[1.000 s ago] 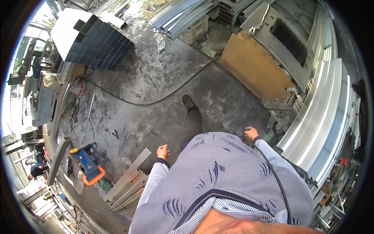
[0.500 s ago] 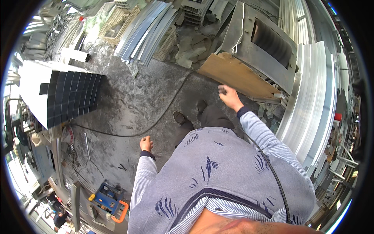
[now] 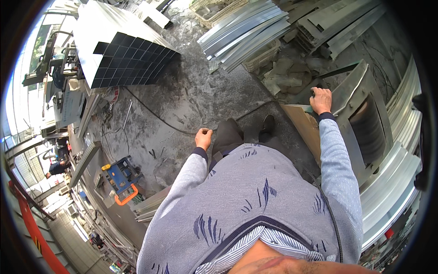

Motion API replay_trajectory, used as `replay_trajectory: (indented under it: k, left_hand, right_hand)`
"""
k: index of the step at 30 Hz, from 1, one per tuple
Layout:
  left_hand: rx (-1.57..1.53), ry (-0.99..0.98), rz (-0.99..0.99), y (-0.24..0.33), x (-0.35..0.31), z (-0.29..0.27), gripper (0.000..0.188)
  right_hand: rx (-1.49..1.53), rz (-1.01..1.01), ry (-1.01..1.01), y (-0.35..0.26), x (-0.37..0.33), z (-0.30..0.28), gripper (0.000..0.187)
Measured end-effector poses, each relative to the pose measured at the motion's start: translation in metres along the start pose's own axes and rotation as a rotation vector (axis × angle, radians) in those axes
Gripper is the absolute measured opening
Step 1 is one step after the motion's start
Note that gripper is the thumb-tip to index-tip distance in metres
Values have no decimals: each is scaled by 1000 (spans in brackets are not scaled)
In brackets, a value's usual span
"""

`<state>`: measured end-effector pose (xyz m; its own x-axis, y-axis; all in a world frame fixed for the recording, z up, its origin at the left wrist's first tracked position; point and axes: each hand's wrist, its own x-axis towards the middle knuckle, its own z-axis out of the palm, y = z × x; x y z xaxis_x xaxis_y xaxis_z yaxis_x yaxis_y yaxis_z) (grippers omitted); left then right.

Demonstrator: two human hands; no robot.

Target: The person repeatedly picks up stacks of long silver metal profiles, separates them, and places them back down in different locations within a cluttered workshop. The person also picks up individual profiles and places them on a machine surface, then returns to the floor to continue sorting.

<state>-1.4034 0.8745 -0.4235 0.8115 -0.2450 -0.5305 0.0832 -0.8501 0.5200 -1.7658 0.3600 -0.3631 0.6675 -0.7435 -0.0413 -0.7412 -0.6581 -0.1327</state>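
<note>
Now, right hand [image 3: 322,100]: stretched forward, fingers closed over the upper corner of the brown board [image 3: 305,129] where it meets the grey metal housing [image 3: 360,119] (what exactly the fingers clasp is hidden by the hand itself).
Left hand [image 3: 203,137]: loosely curled into a fist at the person's side, holding nothing, hanging above the concrete floor [image 3: 191,100].
Brown board: leaning on edge against the housing, just right of the person's dark shoes [image 3: 268,124].
Grey metal housing: tilted, with a dark curved opening facing up, flanked on the right by long pale metal profiles [image 3: 397,173].
Floor: dusty, crossed by a black cable [image 3: 155,116].
Far left: a blue and orange machine [image 3: 121,178] well apart from both hands.
Top: stacked metal strips [image 3: 242,34] and a dark gridded panel [image 3: 132,59].
</note>
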Motion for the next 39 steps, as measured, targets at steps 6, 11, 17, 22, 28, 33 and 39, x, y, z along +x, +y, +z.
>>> replay_trajectory:
  k: [6, 11, 17, 22, 28, 33, 39]
  left_hand:
    - [383, -13, 135, 28, 65, -14, 37]
    - [587, -1, 242, 91, 165, 4, 48]
    - [707, 55, 396, 216, 295, 59, 64]
    - [922, 150, 512, 297, 407, 113, 89]
    - [1259, 114, 613, 313, 491, 148, 67]
    - [1246, 99, 762, 297, 512, 155, 55]
    - [1284, 104, 847, 293, 516, 147, 53]
  right_hand:
    - [-33, 65, 63, -14, 7, -5, 31]
    - [-19, 136, 24, -22, 17, -9, 25]
    - [45, 157, 35, -29, 32, -9, 21]
    - [-4, 180, -23, -30, 43, -8, 21]
    - [-37, 227, -92, -30, 49, -3, 21]
    - [-24, 257, -109, -28, 51, -2, 23]
    - [-50, 246, -112, -28, 52, -3, 24]
